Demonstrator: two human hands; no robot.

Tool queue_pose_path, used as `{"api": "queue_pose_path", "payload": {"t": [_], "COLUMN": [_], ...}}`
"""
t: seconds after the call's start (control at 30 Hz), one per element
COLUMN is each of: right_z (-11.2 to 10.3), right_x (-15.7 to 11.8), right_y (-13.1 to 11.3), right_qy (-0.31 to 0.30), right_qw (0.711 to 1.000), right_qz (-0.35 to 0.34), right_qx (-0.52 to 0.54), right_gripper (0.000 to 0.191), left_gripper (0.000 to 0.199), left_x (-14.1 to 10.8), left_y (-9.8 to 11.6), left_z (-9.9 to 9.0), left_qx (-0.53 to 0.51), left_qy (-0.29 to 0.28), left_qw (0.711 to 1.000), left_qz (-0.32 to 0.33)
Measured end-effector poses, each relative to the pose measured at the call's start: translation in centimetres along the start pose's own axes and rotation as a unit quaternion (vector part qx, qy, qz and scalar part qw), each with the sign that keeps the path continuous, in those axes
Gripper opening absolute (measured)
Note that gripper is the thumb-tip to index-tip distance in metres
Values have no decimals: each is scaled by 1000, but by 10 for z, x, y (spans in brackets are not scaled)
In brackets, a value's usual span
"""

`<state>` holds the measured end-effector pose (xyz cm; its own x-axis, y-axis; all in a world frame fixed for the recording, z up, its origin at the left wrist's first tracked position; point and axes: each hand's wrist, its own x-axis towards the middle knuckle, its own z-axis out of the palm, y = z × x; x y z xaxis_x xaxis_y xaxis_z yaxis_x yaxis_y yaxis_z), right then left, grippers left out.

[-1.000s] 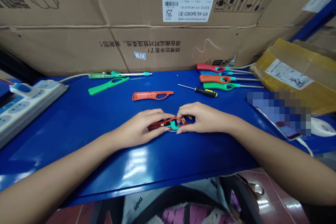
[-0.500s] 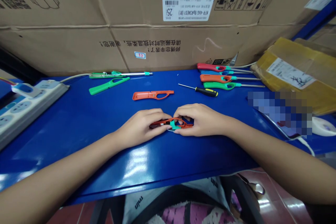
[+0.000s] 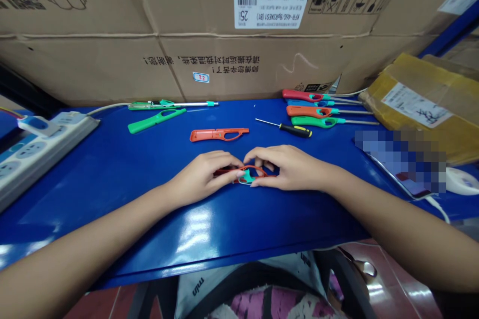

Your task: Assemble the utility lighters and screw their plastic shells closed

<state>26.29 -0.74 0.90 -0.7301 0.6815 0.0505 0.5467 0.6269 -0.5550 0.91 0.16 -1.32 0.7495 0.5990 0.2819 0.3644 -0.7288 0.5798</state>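
Between my hands, just above the blue table, is an orange lighter half-shell (image 3: 258, 167) with a teal trigger (image 3: 247, 176) and a thin white wire by it. My left hand (image 3: 209, 174) pinches its left end, the thumb against the trigger; the fingers cover most of that end. My right hand (image 3: 282, 167) is closed around the right end, fingertips near the loop. Beyond my hands lies a separate orange half-shell (image 3: 219, 134), its hollow side showing. A screwdriver (image 3: 295, 130) with a black and yellow handle rests behind my right hand.
Several assembled lighters (image 3: 314, 110) lie at the back right, beside a yellow-taped parcel (image 3: 422, 109) and a phone (image 3: 396, 164). A green half-shell (image 3: 155, 120) and an opened green lighter (image 3: 172, 105) lie back left. A power strip (image 3: 41, 149) borders the left; a cardboard box (image 3: 187, 15) walls the back.
My left thumb has shifted onto the teal trigger, and my left fingers now cover the dark part that showed inside the shell. The right fingers have lifted slightly. The view moved a little.
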Motion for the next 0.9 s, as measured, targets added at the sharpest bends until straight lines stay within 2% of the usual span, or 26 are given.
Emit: {"api": "queue_pose_path", "payload": {"t": [0.13,0.3,0.5,0.57,0.63,0.73,0.9], "right_z": [0,0,-17,-25,-30,-34,-33], "right_x": [0,1,-9,-13,-16,-17,-14], "right_y": [3,4,7,7,8,7,9], "right_qy": [-17,-2,-17,-45,-74,-89,-61], "right_qw": [1000,999,997,996,995,994,998], "right_qz": [1,35,70,67,61,55,29], "right_qx": [9,-13,-29,-42,-33,-1,-20], "right_gripper": [39,39,52,44,27,8,7], "left_gripper": [29,27,27,25,25,26,26], "left_x": [1,3,2,2,2,3,3], "left_y": [1,-1,-2,-2,-3,-3,-3], "left_z": [1,3,5,5,5,5,5], "left_qx": [9,28,24,26,36,50,64], "left_qy": [16,67,86,89,84,72,70], "left_qw": [1000,997,992,990,990,992,990], "left_qz": [-9,-24,-93,-108,-103,-92,-106]}}
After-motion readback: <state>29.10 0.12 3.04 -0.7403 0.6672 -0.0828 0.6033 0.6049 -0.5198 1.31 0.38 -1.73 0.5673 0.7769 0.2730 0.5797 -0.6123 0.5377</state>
